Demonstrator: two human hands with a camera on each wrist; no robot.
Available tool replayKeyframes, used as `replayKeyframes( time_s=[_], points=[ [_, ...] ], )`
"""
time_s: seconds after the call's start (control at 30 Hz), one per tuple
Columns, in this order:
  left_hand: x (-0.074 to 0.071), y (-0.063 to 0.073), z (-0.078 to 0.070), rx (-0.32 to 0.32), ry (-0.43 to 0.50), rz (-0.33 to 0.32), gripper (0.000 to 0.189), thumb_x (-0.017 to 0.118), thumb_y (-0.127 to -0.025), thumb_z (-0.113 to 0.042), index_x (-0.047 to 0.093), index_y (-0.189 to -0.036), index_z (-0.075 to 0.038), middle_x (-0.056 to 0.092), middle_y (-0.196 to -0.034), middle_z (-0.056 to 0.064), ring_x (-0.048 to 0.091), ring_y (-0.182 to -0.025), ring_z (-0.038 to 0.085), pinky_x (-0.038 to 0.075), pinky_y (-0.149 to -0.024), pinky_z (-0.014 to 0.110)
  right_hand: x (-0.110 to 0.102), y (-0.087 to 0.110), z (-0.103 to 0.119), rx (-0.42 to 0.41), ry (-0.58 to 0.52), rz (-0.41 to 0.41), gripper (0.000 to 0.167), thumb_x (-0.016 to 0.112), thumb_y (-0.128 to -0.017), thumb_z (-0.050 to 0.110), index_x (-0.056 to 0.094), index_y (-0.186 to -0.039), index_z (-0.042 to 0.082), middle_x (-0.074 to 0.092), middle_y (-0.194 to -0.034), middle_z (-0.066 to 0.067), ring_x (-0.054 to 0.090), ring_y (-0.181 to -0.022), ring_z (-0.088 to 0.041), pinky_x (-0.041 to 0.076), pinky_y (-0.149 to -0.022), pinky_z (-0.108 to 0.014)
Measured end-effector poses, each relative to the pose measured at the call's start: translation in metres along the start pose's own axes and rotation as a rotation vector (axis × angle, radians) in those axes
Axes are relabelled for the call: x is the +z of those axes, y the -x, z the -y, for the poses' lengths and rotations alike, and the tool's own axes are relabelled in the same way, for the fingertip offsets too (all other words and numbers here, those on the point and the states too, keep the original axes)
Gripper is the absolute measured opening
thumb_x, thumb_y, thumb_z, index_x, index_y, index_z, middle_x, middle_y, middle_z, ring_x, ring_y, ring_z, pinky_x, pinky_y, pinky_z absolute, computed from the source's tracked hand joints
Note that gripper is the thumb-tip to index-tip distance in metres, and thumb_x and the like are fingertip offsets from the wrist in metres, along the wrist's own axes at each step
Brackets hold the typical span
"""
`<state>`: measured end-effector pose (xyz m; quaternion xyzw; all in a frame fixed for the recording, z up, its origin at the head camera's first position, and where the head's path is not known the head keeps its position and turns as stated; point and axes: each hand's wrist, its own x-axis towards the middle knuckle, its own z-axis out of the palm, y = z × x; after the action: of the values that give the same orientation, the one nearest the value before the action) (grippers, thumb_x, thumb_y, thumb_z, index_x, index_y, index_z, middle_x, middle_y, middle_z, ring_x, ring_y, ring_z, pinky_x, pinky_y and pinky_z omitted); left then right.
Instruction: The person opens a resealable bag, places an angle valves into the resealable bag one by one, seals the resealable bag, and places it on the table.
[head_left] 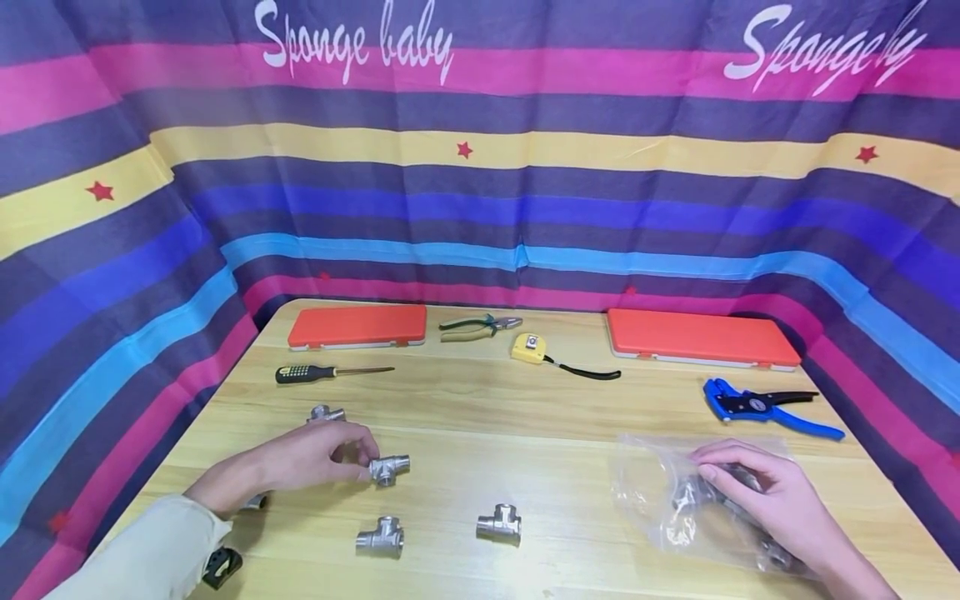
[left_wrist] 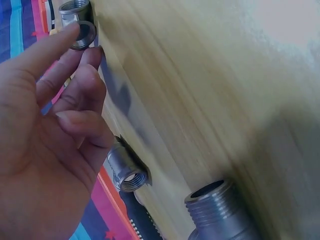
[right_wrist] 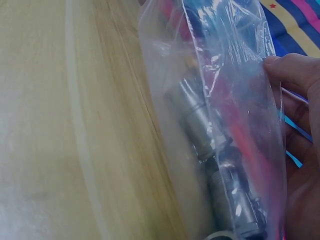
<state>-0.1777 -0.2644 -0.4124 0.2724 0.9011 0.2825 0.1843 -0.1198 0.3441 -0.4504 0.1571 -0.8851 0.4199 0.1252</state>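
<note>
Left hand (head_left: 318, 456) pinches a tee (head_left: 389, 469) at its fingertips, left of centre over the table (head_left: 570, 467) — can't tell if it touches the wood. Rear tee (head_left: 324, 413) sits just behind that hand; front tee (head_left: 381, 537) is nearer the person, with another tee (head_left: 500, 525) to its right, apart. One more fitting (head_left: 257, 502) is mostly hidden by the left wrist; a black part (head_left: 222, 567) shows beside the sleeve (head_left: 150, 550).

Right hand (head_left: 765, 492) grips a clear bag (head_left: 637, 483) on the right side, thumb and fingers on the plastic. Metal fittings (right_wrist: 197, 122) show inside; count unclear through the film.

Back of table, left to right: red case (head_left: 357, 325), pliers (head_left: 480, 328), yellow tape (head_left: 529, 348) with black strap, second red case (head_left: 701, 336). Screwdriver (head_left: 306, 374) lies in front of the left case, blue stripper (head_left: 772, 407) behind the bag. Striped cloth (head_left: 480, 204) surrounds the table.
</note>
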Motion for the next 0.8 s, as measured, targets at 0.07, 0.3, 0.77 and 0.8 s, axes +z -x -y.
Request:
replayKeyframes(
  time_s=[0.07, 0.3, 0.77, 0.8],
  points=[
    [0.001, 0.0, 0.0, -0.003, 0.005, -0.004, 0.019, 0.081, -0.098, -0.04, 0.074, -0.111, -0.028, 0.069, -0.098, -0.013, 0.057, -0.081, 0.003, 0.051, -0.071, 0.023, 0.0, 0.0, 0.0, 0.001, -0.001, -0.002, 0.019, 0.075, -0.099, -0.004, 0.082, -0.111, 0.01, 0.08, -0.116, 0.003, 0.067, -0.112, 0.008, 0.052, -0.092, -0.006],
    [0.003, -0.005, -0.001, -0.031, -0.013, -0.038, 0.019, 0.079, -0.101, -0.039, 0.076, -0.114, -0.026, 0.07, -0.099, -0.014, 0.057, -0.078, 0.003, 0.051, -0.068, 0.024, -0.002, 0.001, 0.003, 0.012, -0.005, 0.001, 0.02, 0.075, -0.1, -0.002, 0.082, -0.112, 0.011, 0.08, -0.116, 0.007, 0.067, -0.113, 0.008, 0.051, -0.093, -0.005],
    [0.038, -0.082, -0.074, 0.087, 0.145, -0.021, 0.024, 0.078, -0.101, -0.035, 0.075, -0.12, -0.02, 0.078, -0.107, -0.011, 0.072, -0.098, 0.008, 0.059, -0.09, 0.028, -0.001, 0.0, 0.006, -0.017, -0.012, -0.018, 0.022, 0.075, -0.098, -0.006, 0.082, -0.109, 0.012, 0.081, -0.113, 0.0, 0.069, -0.112, 0.004, 0.049, -0.095, -0.006],
    [0.043, -0.091, -0.084, 0.107, 0.132, -0.021, 0.024, 0.078, -0.101, -0.036, 0.075, -0.12, -0.02, 0.078, -0.107, -0.012, 0.071, -0.096, 0.007, 0.059, -0.089, 0.027, -0.001, 0.001, 0.006, -0.016, -0.01, -0.015, 0.022, 0.075, -0.098, -0.005, 0.082, -0.109, 0.012, 0.08, -0.113, 0.0, 0.068, -0.112, 0.004, 0.049, -0.095, -0.005]
  ],
)
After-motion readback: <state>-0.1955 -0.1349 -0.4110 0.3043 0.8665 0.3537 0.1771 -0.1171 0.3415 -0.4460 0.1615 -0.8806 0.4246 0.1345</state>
